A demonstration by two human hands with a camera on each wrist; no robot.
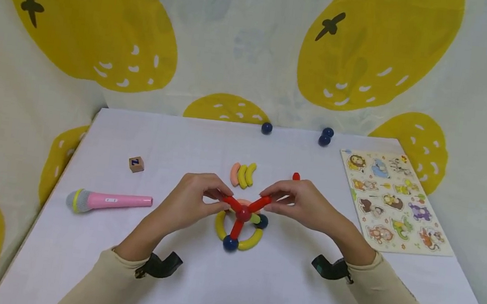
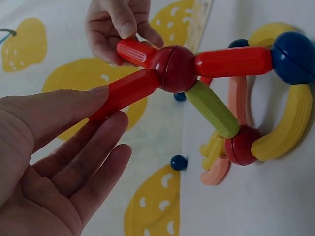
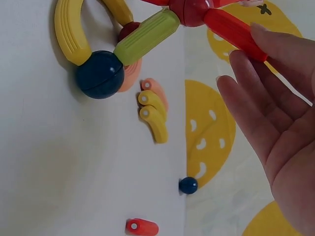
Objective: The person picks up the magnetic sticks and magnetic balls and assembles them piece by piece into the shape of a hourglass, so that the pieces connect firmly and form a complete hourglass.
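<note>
A toy structure of rods and balls stands on the table. Its base ring has curved yellow rods (image 1: 251, 239), a pink curved rod (image 2: 237, 98), blue balls (image 1: 230, 243) and a red ball (image 2: 242, 145). Straight red and green rods (image 2: 212, 109) slope up to a red top ball (image 1: 243, 213). My left hand (image 1: 188, 197) pinches a red rod (image 2: 129, 92) that sticks out from the top ball on the left. On the right, my right hand (image 1: 302, 204) pinches another red rod (image 3: 236, 34) joined to the same ball.
Behind the structure lie one pink and two yellow curved rods (image 1: 242, 176). A loose red rod (image 3: 142, 227) is beyond my right hand. Blue balls (image 1: 266, 128) sit at the back edge. A pink microphone (image 1: 118, 202) and letter block (image 1: 136, 164) lie left, an animal puzzle board (image 1: 395, 204) right.
</note>
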